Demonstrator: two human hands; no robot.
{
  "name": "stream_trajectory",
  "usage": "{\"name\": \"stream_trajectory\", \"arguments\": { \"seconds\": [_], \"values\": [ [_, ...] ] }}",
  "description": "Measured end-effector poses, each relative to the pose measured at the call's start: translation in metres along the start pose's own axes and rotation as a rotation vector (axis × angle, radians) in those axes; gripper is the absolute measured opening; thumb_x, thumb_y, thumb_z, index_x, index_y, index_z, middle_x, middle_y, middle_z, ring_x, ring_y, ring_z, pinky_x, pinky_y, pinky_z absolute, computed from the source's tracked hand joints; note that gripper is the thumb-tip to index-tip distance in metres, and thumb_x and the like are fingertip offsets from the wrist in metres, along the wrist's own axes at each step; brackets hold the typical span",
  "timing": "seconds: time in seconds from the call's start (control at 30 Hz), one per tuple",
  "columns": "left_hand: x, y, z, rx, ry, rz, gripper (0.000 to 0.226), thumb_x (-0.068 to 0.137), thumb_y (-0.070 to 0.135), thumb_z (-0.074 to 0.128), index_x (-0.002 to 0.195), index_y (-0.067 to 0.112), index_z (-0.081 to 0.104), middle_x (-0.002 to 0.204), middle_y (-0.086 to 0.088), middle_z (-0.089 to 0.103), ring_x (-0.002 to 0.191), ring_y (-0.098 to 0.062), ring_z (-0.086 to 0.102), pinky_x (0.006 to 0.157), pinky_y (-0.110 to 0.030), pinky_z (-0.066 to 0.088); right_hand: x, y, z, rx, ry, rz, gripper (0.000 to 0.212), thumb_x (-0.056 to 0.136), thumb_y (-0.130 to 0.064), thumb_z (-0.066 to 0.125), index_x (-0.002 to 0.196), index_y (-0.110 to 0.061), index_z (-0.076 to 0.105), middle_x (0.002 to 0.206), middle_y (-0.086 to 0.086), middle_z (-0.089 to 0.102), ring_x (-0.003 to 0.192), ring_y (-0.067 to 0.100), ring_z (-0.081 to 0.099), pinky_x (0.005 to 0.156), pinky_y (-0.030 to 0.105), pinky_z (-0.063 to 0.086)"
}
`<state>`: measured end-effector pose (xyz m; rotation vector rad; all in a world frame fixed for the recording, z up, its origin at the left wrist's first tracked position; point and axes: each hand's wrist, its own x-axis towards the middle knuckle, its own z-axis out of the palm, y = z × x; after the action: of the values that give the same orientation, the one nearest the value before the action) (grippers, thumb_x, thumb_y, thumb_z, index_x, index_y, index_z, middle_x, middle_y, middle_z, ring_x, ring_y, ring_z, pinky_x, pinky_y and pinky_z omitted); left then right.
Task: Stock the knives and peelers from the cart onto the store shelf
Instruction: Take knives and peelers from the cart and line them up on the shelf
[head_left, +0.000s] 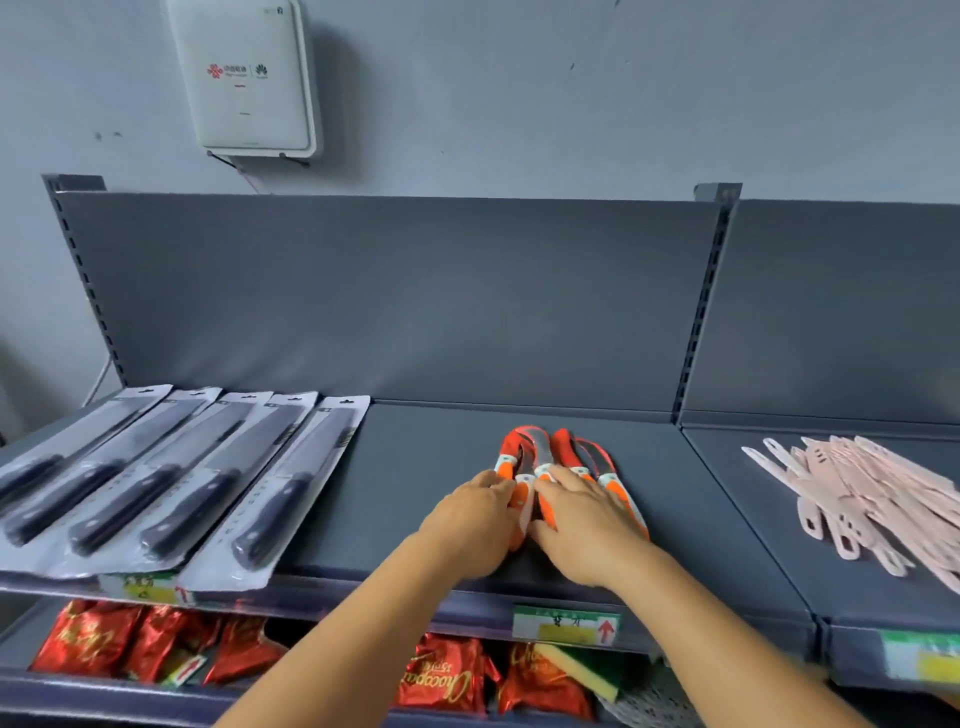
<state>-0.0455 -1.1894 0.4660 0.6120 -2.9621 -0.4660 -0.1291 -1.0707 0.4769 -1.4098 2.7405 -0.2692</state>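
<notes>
Several orange-handled knives (550, 454) lie side by side on the grey shelf (415, 493), blades pointing toward the back panel. My left hand (475, 525) rests on the left handles with fingers extended. My right hand (582, 519) lies flat over the right handles, fingers spread. Several black-handled knives in clear packs (171, 483) lie in a row on the shelf's left part. A heap of pale pink peelers (872, 499) sits on the neighbouring shelf section to the right. The cart is out of view.
A white router box (249, 78) hangs on the wall above. Red snack bags (447, 680) and a yellow-green sponge (576, 670) fill the lower shelf. Green price labels (566, 623) line the shelf's front edge.
</notes>
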Motion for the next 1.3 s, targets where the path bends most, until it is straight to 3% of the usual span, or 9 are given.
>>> {"name": "stream_trajectory", "arguments": {
  "seconds": [0.27,0.37,0.43,0.53,0.73,0.87,0.93,1.1,1.3],
  "values": [
    [0.024,0.034,0.015,-0.077,0.079,-0.139,0.046,0.103,0.037,0.030,0.143,0.018,0.038,0.136,-0.004,0.042,0.122,-0.025,0.040,0.100,-0.038,0.042,0.014,0.045,-0.002,0.029,-0.007,0.076,0.054,0.098,-0.027,0.042,0.149,-0.020,0.025,0.157,-0.001,0.020,0.144,0.024,0.018,0.117,0.037,0.020],
    [0.031,0.039,0.016,-0.046,0.112,-0.184,0.049,0.099,0.029,0.039,0.147,0.022,0.031,0.128,-0.008,0.044,0.121,-0.027,0.039,0.093,-0.038,0.042,0.020,0.046,-0.003,0.054,0.059,0.128,0.045,0.099,-0.029,0.038,0.144,-0.020,0.037,0.149,-0.001,0.035,0.137,0.025,0.028,0.114,0.037,0.027],
    [0.034,0.040,0.014,-0.017,0.138,-0.223,0.047,0.098,0.024,0.043,0.144,0.021,0.034,0.126,-0.010,0.046,0.119,-0.029,0.042,0.090,-0.039,0.043,0.020,0.039,-0.004,0.087,0.103,0.128,0.041,0.099,-0.038,0.037,0.136,-0.023,0.048,0.140,0.001,0.045,0.131,0.026,0.035,0.109,0.037,0.031],
    [0.036,0.036,0.008,0.005,0.165,-0.285,0.036,0.097,0.021,0.045,0.132,0.013,0.043,0.121,-0.013,0.049,0.113,-0.032,0.049,0.087,-0.040,0.045,0.020,0.028,-0.001,0.094,0.036,0.101,0.045,0.093,-0.043,0.050,0.134,-0.024,0.049,0.135,0.006,0.044,0.129,0.026,0.038,0.103,0.037,0.036],
    [0.030,0.010,-0.005,0.043,0.209,-0.396,0.025,0.098,0.019,0.038,0.115,0.008,0.053,0.117,-0.014,0.054,0.106,-0.033,0.055,0.080,-0.036,0.044,0.031,0.018,0.002,0.093,0.036,0.178,0.047,0.090,-0.014,0.051,0.132,-0.034,0.049,0.135,0.006,0.048,0.125,0.029,0.045,0.098,0.043,0.046],
    [0.031,-0.006,-0.017,-0.052,0.199,-0.516,0.023,0.098,0.015,0.040,0.109,0.005,0.058,0.111,-0.014,0.061,0.097,-0.033,0.059,0.071,-0.033,0.043,0.038,0.008,0.002,0.073,0.080,0.224,0.023,0.096,-0.015,0.046,0.116,-0.021,0.057,0.125,0.009,0.055,0.110,0.028,0.056,0.086,0.037,0.047],
    [0.034,-0.011,-0.022,-0.152,0.187,-0.559,0.021,0.096,0.014,0.043,0.106,0.004,0.057,0.111,-0.015,0.061,0.093,-0.032,0.059,0.071,-0.032,0.043,0.040,0.004,0.001,0.096,0.101,0.240,0.021,0.097,-0.017,0.049,0.116,-0.018,0.057,0.122,0.008,0.057,0.106,0.026,0.058,0.081,0.032,0.048],
    [0.034,-0.017,-0.019,-0.105,0.158,-0.501,0.027,0.093,0.010,0.043,0.118,0.008,0.051,0.119,-0.014,0.052,0.103,-0.032,0.058,0.074,-0.032,0.042,0.048,-0.009,0.003,0.121,0.081,0.199,0.028,0.095,-0.033,0.051,0.118,-0.018,0.056,0.123,0.010,0.053,0.111,0.030,0.055,0.085,0.034,0.045],
    [0.031,-0.022,-0.017,0.134,0.146,-0.295,0.028,0.098,0.020,0.039,0.123,0.016,0.050,0.122,-0.007,0.044,0.108,-0.030,0.052,0.071,-0.034,0.039,0.060,-0.020,0.007,0.160,0.073,0.227,0.030,0.096,-0.026,0.050,0.123,-0.016,0.053,0.126,0.011,0.050,0.113,0.030,0.055,0.084,0.032,0.044]
  ]
}}
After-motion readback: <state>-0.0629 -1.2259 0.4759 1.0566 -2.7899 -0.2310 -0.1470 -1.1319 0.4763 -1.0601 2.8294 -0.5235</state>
